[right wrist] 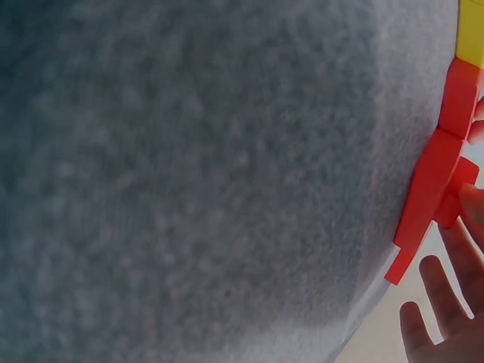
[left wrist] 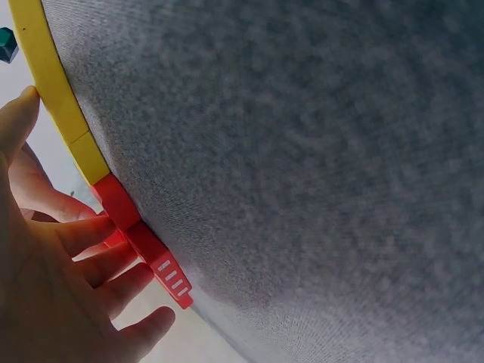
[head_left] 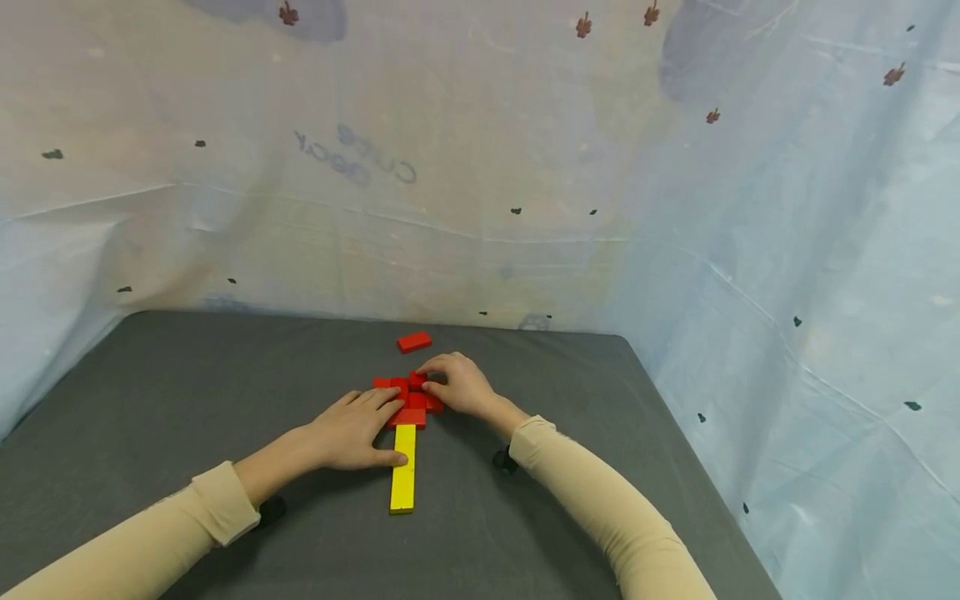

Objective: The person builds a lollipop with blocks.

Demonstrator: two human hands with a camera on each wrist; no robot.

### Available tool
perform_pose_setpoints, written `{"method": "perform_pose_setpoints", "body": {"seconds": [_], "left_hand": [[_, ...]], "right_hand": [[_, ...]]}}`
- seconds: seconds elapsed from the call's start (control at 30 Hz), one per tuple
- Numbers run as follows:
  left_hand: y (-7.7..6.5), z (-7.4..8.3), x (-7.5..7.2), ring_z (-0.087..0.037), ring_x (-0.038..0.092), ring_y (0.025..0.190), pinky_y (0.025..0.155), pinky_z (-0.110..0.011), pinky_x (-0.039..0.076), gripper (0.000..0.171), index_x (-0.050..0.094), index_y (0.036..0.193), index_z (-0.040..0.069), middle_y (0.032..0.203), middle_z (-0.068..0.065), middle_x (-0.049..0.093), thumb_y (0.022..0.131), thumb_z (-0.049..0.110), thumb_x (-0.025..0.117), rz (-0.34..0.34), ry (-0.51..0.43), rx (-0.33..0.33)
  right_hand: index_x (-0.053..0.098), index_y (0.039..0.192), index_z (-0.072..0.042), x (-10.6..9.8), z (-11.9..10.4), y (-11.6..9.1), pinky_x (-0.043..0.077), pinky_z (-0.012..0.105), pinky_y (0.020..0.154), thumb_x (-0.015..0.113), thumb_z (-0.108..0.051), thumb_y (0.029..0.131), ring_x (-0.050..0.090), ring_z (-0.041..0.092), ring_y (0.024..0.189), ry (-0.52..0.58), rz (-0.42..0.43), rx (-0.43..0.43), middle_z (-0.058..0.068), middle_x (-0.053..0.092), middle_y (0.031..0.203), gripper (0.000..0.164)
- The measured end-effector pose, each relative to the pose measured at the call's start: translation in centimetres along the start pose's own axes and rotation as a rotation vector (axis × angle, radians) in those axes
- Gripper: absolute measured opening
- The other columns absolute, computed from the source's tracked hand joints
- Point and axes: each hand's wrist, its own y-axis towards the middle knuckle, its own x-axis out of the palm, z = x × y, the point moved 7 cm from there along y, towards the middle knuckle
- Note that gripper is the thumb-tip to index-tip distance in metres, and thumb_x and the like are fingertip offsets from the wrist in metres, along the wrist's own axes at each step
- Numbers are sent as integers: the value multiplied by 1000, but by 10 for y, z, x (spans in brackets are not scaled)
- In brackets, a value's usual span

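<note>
Red blocks (head_left: pixel 411 417) lie flat together in a cluster on the dark grey surface. A row of yellow blocks (head_left: pixel 402 490) runs from the cluster toward me; a seam shows in it in the left wrist view. My left hand (head_left: pixel 352 432) rests its spread fingers on the cluster's left side, with the thumb on the yellow row. Between thumb and fingertip, my right hand (head_left: pixel 467 388) pinches a small red block (right wrist: pixel 449 206) at the cluster's far right side. One red block (left wrist: pixel 171 277) has pale slots on its side. Fingers partly hide the cluster.
A single red block (head_left: pixel 414 342) lies apart, beyond the cluster near the back edge. The grey cloth-covered table (head_left: pixel 225 367) meets a pale printed curtain (head_left: pixel 450 167) behind and on the right. A dark wrist device (head_left: pixel 506 460) sits under the right cuff.
</note>
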Motion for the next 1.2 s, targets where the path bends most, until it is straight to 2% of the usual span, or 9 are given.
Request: {"method": "perform_pose_setpoints", "body": {"seconds": [0.2, 0.47, 1.0, 1.2], "left_hand": [[2, 0, 1, -41, 39, 147, 117, -66, 30, 100, 48, 153, 1, 162, -21, 40, 87, 74, 65, -2, 2, -8], [2, 2, 0, -41, 40, 146, 116, -66, 31, 99, 48, 153, 1, 161, -21, 41, 87, 72, 67, 2, 6, -8], [1, 2, 0, -40, 38, 147, 117, -66, 30, 100, 47, 154, 1, 162, -20, 39, 87, 73, 67, -9, -7, -17], [1, 3, 0, -40, 39, 146, 117, -66, 30, 101, 47, 154, 2, 161, -20, 41, 86, 73, 67, -11, -5, -20]], "right_hand": [[75, 129, -18, 3, 0, 0, 49, 38, 105, 70, -25, 101, 59, 21, 119, -17, -18, 9, -1, 71, 131, 29], [75, 128, -16, 7, -1, -2, 47, 40, 108, 68, -22, 103, 60, 23, 122, -16, -39, -22, 2, 71, 130, 27], [75, 128, -17, 7, -1, -3, 48, 40, 107, 65, -21, 104, 60, 24, 121, -5, -41, -24, 3, 70, 131, 26], [75, 128, -15, 1, 0, -1, 48, 42, 108, 65, -20, 104, 59, 25, 122, 43, -12, -21, 4, 70, 131, 27]]}}
